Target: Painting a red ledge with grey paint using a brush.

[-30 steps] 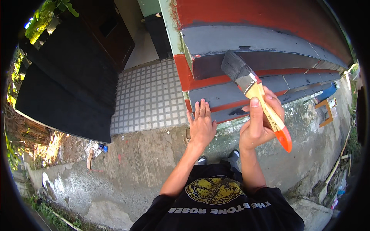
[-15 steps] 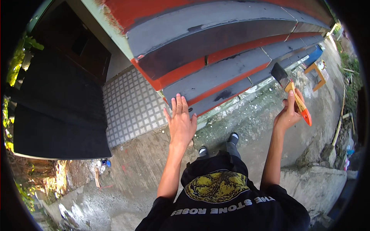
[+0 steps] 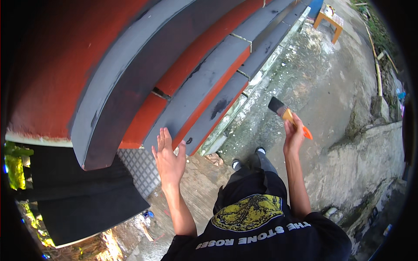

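My right hand (image 3: 294, 138) grips a paintbrush (image 3: 288, 115) by its yellow and orange handle. The brush's dark bristles point up and left, apart from any surface. With fingers stretched out, my left hand (image 3: 169, 160) lies on the near end of a grey-topped ledge (image 3: 204, 71) with a red front face. Below it runs a lower grey ledge (image 3: 224, 102), marked with a dark wet-looking patch. A larger curved grey band (image 3: 126, 65) rises to the left against a red wall (image 3: 56, 56).
A small wooden stool (image 3: 329, 21) with things on it stands at the far right, beside a blue object (image 3: 314, 8). Black sheeting (image 3: 87, 204) hangs at lower left by a checkered tiled floor (image 3: 141, 169). Paint-spotted concrete (image 3: 300, 74) runs along the ledges.
My view has turned, so the ledges now slant more steeply. The paintbrush has come left and lower in the picture, still in my right hand. My left hand remains at the ledge end.
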A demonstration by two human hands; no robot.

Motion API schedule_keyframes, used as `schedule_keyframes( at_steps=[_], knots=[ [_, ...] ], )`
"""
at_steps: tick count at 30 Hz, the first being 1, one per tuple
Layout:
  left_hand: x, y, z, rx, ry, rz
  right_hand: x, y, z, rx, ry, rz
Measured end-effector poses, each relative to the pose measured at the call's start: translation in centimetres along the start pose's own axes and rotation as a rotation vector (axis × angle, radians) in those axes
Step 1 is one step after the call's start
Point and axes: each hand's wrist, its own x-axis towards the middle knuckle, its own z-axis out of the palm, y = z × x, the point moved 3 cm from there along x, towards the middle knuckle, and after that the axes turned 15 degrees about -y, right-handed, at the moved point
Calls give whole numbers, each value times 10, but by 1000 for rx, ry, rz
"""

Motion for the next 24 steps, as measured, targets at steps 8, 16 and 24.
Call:
schedule_keyframes(
  at_steps=[8,16,24],
  knots=[
    [29,30,20,162,-132,-53,79,-2,95,-50,-190,-207],
    [30,41,24,247,-167,-157,115,28,128,-288,-313,-467],
    [35,45,29,216,-148,-161,90,51,131,-221,-558,-362]
  ],
)
